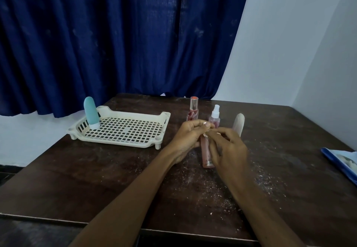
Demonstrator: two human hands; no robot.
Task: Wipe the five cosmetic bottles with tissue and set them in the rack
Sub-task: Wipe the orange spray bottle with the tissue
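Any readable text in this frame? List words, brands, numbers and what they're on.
Nothing legible.
Pink bottle: small printed band near its lower end, too blurred to read.
Blue packet at the frame's right edge: printed picture, no readable words.
Teal bottle, rack: no text visible.

Stretching both forearms forward, holding left hand (pixel 190 138) and right hand (pixel 229 150) together, fingers curling round pink tube (pixel 205 150).

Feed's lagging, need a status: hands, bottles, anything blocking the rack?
Left hand and right hand grip pink bottle. Teal bottle upright in rack; flower bottle, spray bottle, white bottle on table. Nothing between hands and rack.
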